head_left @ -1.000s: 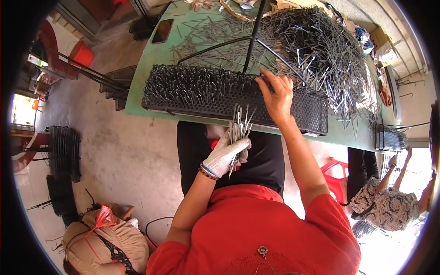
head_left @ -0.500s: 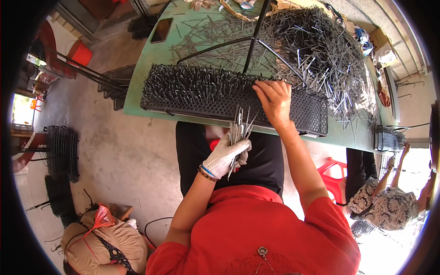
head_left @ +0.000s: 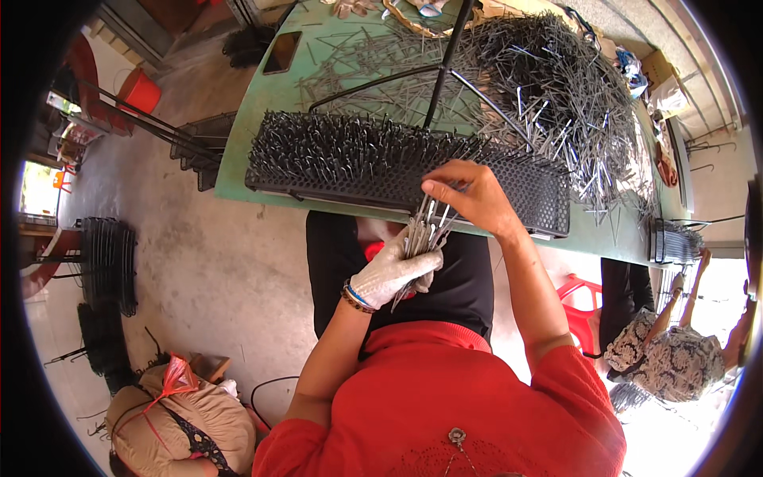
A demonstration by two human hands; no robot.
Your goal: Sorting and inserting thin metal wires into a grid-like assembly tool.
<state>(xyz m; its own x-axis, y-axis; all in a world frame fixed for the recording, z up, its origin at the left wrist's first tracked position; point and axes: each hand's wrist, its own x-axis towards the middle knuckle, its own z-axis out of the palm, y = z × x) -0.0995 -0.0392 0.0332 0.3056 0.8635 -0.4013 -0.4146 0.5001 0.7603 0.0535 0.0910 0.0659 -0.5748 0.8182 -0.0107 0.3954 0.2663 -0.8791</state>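
My left hand (head_left: 393, 269), in a white knit glove, is wrapped round a bundle of thin grey metal rods (head_left: 427, 234), their upper ends fanning out. Just above it, my bare right hand (head_left: 474, 197) pinches at the top of a rod with thumb and fingers. Behind both hands, along the table's near edge, lies a long black perforated rack (head_left: 509, 187). Dark rods (head_left: 326, 151) stand close together in the holes of its left and middle part, while the holes toward the right show bare.
A heap of loose rods (head_left: 556, 87) covers the far right of the green table (head_left: 258, 95). Black bars (head_left: 441, 71) rise behind the rack. A phone (head_left: 282, 52) lies far left. Two other people work nearby, one lower left (head_left: 191, 421), one at right (head_left: 675, 350).
My right hand has come from the rack's surface toward me and slightly left, onto the top of the bundle. My left hand still grips the rods, barely moved.
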